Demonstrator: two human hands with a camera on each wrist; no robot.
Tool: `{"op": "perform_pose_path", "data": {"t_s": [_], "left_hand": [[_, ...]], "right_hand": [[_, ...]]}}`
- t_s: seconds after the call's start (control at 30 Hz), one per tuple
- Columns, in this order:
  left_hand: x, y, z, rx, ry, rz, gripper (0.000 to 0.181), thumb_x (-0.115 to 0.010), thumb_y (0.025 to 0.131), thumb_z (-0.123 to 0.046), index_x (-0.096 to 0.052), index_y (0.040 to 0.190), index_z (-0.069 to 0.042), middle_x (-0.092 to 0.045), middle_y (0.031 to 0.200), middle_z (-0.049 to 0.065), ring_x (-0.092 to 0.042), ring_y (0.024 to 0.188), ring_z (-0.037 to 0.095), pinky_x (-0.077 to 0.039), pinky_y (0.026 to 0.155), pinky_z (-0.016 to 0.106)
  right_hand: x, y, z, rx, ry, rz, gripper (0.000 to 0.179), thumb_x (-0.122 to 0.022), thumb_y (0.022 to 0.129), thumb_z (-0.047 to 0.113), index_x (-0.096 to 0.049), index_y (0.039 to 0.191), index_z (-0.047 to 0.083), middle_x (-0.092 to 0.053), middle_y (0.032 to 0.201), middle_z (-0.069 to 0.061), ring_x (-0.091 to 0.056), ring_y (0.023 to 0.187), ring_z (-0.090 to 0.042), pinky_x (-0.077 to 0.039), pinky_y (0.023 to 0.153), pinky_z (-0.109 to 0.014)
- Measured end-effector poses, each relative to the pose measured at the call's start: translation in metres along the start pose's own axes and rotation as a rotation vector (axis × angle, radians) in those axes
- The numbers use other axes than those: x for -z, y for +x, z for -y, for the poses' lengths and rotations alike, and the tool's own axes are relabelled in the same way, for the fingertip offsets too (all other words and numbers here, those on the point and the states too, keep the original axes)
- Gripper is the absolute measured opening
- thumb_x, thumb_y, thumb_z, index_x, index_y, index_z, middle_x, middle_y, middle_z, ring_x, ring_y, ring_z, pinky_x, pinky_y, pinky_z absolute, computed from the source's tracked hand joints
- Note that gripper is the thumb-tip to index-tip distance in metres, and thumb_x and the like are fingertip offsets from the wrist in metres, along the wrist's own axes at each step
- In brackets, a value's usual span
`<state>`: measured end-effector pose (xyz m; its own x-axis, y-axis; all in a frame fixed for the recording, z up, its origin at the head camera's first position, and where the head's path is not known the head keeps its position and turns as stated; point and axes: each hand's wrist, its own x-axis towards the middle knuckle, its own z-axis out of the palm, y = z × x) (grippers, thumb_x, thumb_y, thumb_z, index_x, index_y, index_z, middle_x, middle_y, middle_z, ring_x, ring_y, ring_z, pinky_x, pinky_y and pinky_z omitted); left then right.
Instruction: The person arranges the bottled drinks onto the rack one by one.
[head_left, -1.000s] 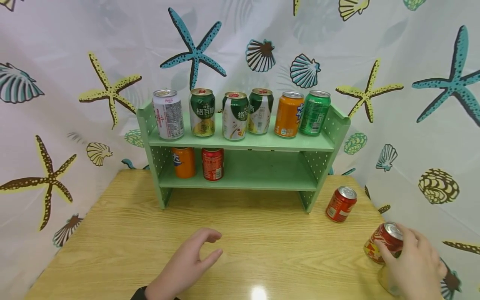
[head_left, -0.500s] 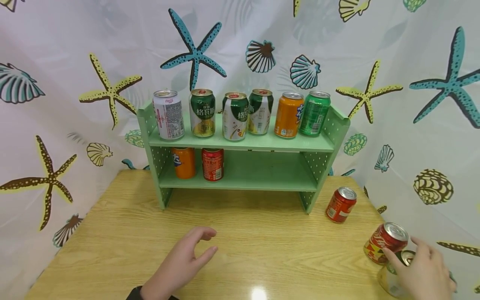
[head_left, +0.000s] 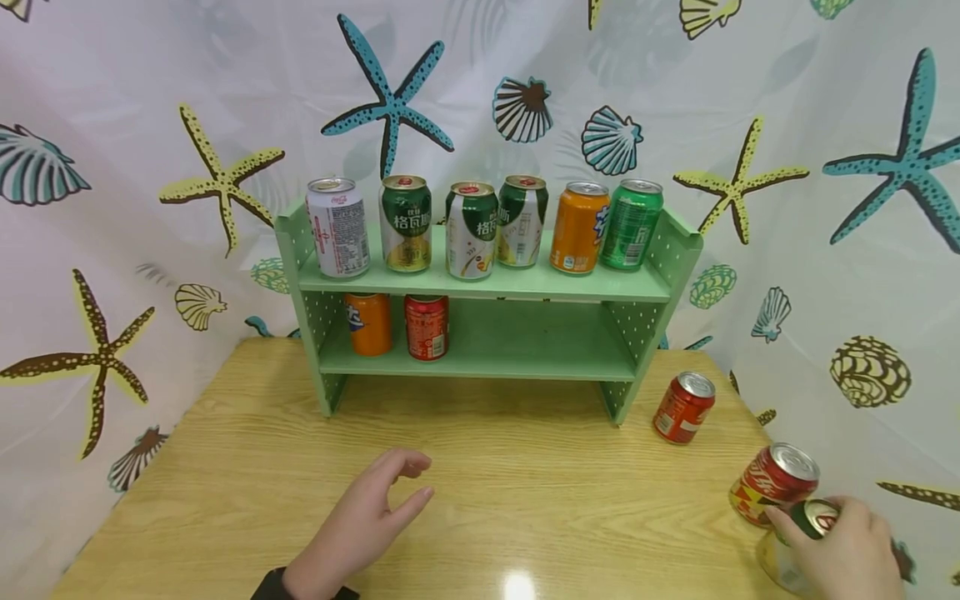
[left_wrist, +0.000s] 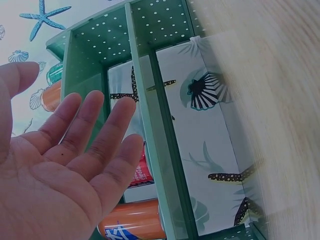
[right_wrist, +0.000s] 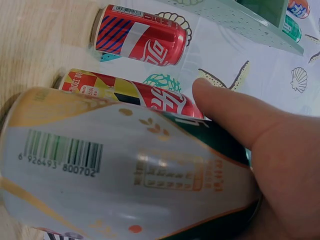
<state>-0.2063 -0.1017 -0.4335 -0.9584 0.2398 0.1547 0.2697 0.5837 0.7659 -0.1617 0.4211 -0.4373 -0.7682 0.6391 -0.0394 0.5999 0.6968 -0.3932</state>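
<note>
At the right front of the table, my right hand (head_left: 855, 550) grips a green-and-white drink can (head_left: 782, 565) near its top, thumb on the left side and fingers on the far side. The right wrist view shows that can (right_wrist: 110, 165) close up, barcode outward, with the thumb along its upper part. Just behind it stands a red-and-yellow Coca-Cola can (head_left: 772, 483). My left hand (head_left: 367, 517) hovers over the middle of the table, fingers loosely bent and holding nothing; its bare palm (left_wrist: 50, 185) shows in the left wrist view.
A green two-tier shelf (head_left: 480, 367) stands at the back. Several cans line its upper tier, including a green can (head_left: 633, 225). Below are an orange can (head_left: 371, 325) and a red can (head_left: 427, 327). Another red can (head_left: 682, 408) stands right of the shelf, near the patterned curtain (head_left: 825, 292).
My right hand has moved from beside the red-and-yellow can towards the front and taken hold of the green-and-white can. The left hand has drawn back slightly left.
</note>
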Motion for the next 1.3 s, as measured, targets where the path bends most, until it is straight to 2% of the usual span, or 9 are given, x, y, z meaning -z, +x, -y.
{"op": "perform_pose_path", "data": {"t_s": [0.37, 0.6, 0.77, 0.9, 1.13, 1.3], "left_hand": [[-0.002, 0.002, 0.004, 0.004, -0.019, -0.001, 0.026, -0.073, 0.097, -0.019, -0.065, 0.121, -0.024, -0.066, 0.118, -0.008, -0.062, 0.115, 0.016, -0.053, 0.099, 0.048], [-0.003, 0.002, 0.007, 0.013, -0.03, -0.012, 0.027, -0.074, 0.096, -0.016, -0.065, 0.12, -0.024, -0.066, 0.117, -0.007, -0.062, 0.115, 0.018, -0.052, 0.1, 0.051], [-0.003, 0.002, 0.006, 0.023, -0.028, -0.013, 0.026, -0.074, 0.096, -0.016, -0.065, 0.12, -0.024, -0.066, 0.118, -0.005, -0.062, 0.116, 0.018, -0.052, 0.1, 0.051], [-0.002, 0.002, 0.005, 0.009, -0.018, -0.02, 0.025, -0.074, 0.096, -0.017, -0.066, 0.12, -0.023, -0.067, 0.117, -0.005, -0.062, 0.115, 0.019, -0.053, 0.098, 0.051], [-0.002, 0.003, 0.004, 0.01, -0.014, -0.008, 0.024, -0.073, 0.097, -0.016, -0.066, 0.119, -0.023, -0.066, 0.117, -0.007, -0.063, 0.114, 0.018, -0.053, 0.098, 0.05], [-0.003, 0.003, 0.005, 0.008, -0.014, 0.001, 0.024, -0.073, 0.097, -0.017, -0.066, 0.119, -0.021, -0.067, 0.118, -0.003, -0.063, 0.114, 0.018, -0.053, 0.099, 0.051]], "right_hand": [[0.003, 0.001, -0.002, 0.043, -0.022, -0.013, 0.097, -0.076, 0.086, 0.058, -0.035, 0.134, -0.016, -0.045, 0.118, -0.043, -0.052, 0.109, -0.059, -0.049, 0.078, -0.063], [0.006, 0.004, -0.005, 0.088, -0.001, -0.036, 0.099, -0.083, 0.081, 0.057, -0.042, 0.129, -0.019, -0.055, 0.114, -0.043, -0.059, 0.1, -0.058, -0.052, 0.071, -0.058], [0.004, 0.008, -0.008, 0.062, -0.007, -0.028, 0.1, -0.083, 0.078, 0.061, -0.045, 0.127, -0.018, -0.058, 0.111, -0.04, -0.062, 0.094, -0.054, -0.052, 0.065, -0.052], [0.003, 0.008, -0.009, 0.065, -0.025, -0.04, 0.097, -0.083, 0.078, 0.061, -0.047, 0.126, -0.016, -0.061, 0.106, -0.037, -0.063, 0.088, -0.048, -0.051, 0.061, -0.049], [0.004, -0.003, -0.004, 0.033, -0.053, -0.065, 0.091, -0.084, 0.08, 0.054, -0.046, 0.123, -0.016, -0.061, 0.099, -0.034, -0.063, 0.082, -0.045, -0.05, 0.059, -0.047], [0.008, -0.008, 0.002, 0.04, -0.021, -0.074, 0.093, -0.082, 0.078, 0.064, -0.05, 0.126, -0.009, -0.064, 0.101, -0.031, -0.065, 0.08, -0.041, -0.047, 0.057, -0.043]]}}
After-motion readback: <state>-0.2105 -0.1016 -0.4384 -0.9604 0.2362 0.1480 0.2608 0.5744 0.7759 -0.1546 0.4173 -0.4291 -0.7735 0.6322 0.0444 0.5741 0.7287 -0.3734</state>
